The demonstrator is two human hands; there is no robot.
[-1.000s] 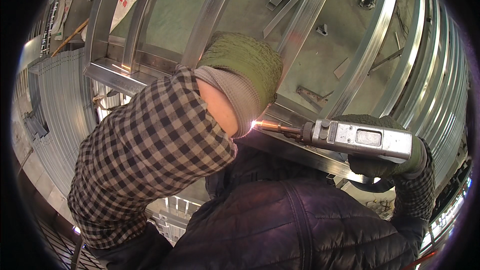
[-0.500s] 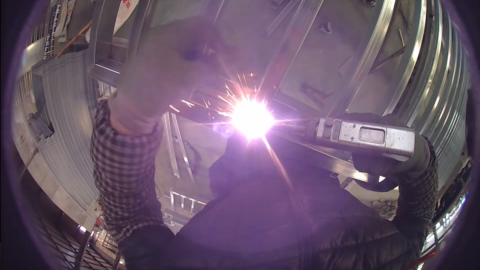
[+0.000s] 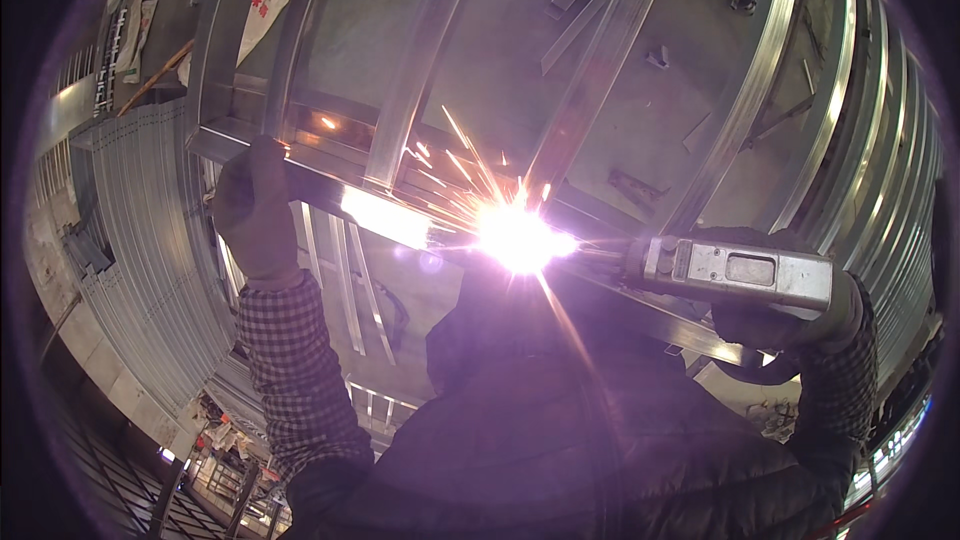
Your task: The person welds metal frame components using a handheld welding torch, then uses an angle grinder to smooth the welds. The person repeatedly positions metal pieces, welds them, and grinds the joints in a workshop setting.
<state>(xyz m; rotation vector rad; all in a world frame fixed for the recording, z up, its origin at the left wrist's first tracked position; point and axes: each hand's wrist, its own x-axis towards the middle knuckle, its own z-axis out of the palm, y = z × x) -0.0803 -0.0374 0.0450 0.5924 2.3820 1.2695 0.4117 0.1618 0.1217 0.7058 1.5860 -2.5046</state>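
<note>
In my gloved right hand (image 3: 765, 325) is a silver handheld laser welder (image 3: 765, 272), its nozzle pointing left at a metal frame. A white glare with flying sparks (image 3: 460, 165) burns at the nozzle tip and hides the joint there. My gloved left hand (image 3: 255, 215) grips the frame's near rail (image 3: 318, 187) toward its left end, fingers over the top edge. Several upright bars, among them a bar (image 3: 415, 70), run away from this rail. Checked sleeves cover both forearms, and my dark padded jacket (image 3: 560, 410) fills the lower middle.
Stacked metal profiles (image 3: 150, 240) lie at left. More long bars (image 3: 835, 110) curve along the right side. Loose metal strips (image 3: 590, 0) and small offcuts lie on the grey floor (image 3: 500, 40). A white sack (image 3: 267, 10) with a red print sits at upper left.
My left hand, blurred over the frame before, has moved left and down onto the near rail and closed there. The welder has barely moved, and the glare still burns.
</note>
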